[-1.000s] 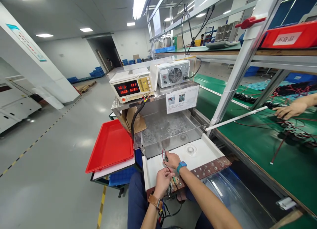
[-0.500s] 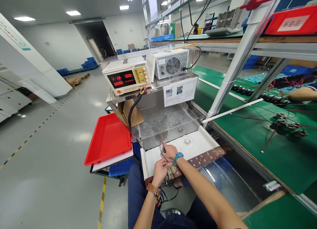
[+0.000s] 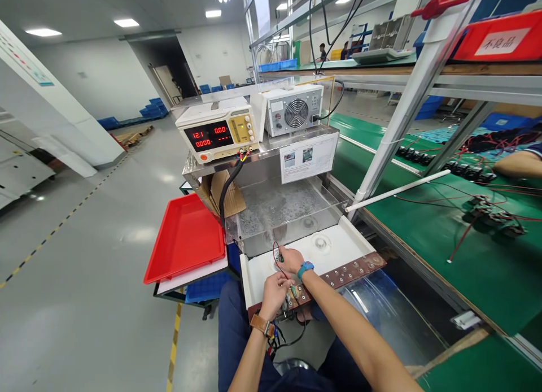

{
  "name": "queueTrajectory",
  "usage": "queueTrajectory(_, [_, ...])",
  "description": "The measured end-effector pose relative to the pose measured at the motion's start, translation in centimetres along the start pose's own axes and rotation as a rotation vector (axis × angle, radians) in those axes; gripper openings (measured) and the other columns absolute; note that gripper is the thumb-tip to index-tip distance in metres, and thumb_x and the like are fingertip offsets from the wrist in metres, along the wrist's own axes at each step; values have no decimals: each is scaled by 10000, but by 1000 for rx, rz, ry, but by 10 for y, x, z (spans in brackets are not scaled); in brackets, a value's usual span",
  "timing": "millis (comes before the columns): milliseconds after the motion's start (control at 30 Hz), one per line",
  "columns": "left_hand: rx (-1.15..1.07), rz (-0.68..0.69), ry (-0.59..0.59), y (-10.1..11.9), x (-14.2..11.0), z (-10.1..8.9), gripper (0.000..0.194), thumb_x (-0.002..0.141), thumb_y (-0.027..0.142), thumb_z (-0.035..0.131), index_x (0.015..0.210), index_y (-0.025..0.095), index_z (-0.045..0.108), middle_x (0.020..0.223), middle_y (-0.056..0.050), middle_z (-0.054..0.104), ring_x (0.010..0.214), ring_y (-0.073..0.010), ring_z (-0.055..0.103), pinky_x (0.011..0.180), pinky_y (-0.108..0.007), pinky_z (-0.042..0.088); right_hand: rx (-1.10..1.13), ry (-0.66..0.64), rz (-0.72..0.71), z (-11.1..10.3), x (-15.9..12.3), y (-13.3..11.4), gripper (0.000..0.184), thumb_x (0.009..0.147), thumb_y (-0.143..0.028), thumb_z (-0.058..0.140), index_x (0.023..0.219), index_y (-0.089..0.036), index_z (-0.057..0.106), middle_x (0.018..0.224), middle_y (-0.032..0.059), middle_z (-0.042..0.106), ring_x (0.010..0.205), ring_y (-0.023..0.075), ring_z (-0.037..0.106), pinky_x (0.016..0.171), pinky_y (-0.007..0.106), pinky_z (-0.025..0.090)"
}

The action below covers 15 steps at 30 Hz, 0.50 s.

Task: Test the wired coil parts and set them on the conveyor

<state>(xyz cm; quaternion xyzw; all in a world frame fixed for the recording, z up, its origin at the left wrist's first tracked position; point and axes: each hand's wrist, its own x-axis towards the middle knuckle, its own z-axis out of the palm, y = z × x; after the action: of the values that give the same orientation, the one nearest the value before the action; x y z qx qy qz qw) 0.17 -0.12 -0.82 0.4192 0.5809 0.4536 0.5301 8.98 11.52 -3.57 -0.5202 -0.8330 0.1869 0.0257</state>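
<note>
My right hand (image 3: 291, 260) is closed around a small wired part (image 3: 279, 257) with a bit of green board showing; most of it is hidden by the fingers. A thin red and black wire (image 3: 275, 245) loops up from that part and back down toward my left hand (image 3: 275, 293). My left fingers are pinched on the wire's lower end, beside a green plug (image 3: 293, 291) on a dark cable. Both hands are above the white tray (image 3: 347, 242), close to its brown front strip (image 3: 353, 268) with several metal studs.
A power supply (image 3: 218, 132) with red digits and a grey fan unit (image 3: 295, 110) stand on a metal shelf. To the left is a red tray (image 3: 186, 239). On the right, a green bench (image 3: 427, 222) carries several wired black parts (image 3: 493, 214) and a co-worker's arm (image 3: 519, 163).
My hands have hardly moved and keep the same hold. The power supply's upper left reading has changed to 12.1. People in the far background have shifted.
</note>
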Motion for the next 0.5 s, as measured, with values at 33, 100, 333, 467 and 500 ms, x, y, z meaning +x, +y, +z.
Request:
queueTrajectory(33, [0, -2, 0, 0, 0, 0, 206, 666, 331, 711, 765, 162, 650, 678, -44, 709, 707, -199, 660, 668, -278, 459, 3, -6, 5, 0, 0, 0, 398, 826, -449, 588, 1126, -191, 540, 991, 100, 716, 936, 251, 663, 731, 287, 414])
queueTrajectory(100, [2, -4, 3, 0, 0, 0, 209, 658, 331, 712, 759, 161, 645, 668, -40, 704, 700, -198, 657, 662, -276, 456, 10, -15, 12, -1, 0, -1, 400, 822, -437, 590, 1135, -193, 538, 996, 99, 715, 945, 252, 661, 740, 286, 413])
queueTrajectory(333, [20, 1, 21, 4, -2, 1, 176, 648, 294, 668, 754, 158, 633, 662, -48, 709, 694, -204, 659, 654, -279, 451, 38, 20, -2, 2, 0, 0, 370, 807, -419, 599, 1093, -189, 548, 948, 100, 722, 907, 260, 669, 723, 292, 404])
queueTrajectory(467, [19, 12, 27, 5, -3, 1, 181, 642, 303, 661, 747, 158, 632, 661, -46, 702, 676, -198, 652, 640, -276, 446, 43, 31, -8, 6, 1, 0, 360, 808, -416, 597, 1087, -194, 549, 959, 100, 723, 905, 257, 670, 721, 290, 402])
queueTrajectory(500, [18, 14, 27, 5, -3, 1, 182, 639, 302, 660, 745, 157, 632, 666, -47, 701, 674, -195, 649, 639, -274, 443, 42, 28, -7, 6, 1, 0, 361, 807, -417, 598, 1086, -194, 549, 964, 101, 722, 908, 258, 669, 722, 290, 403])
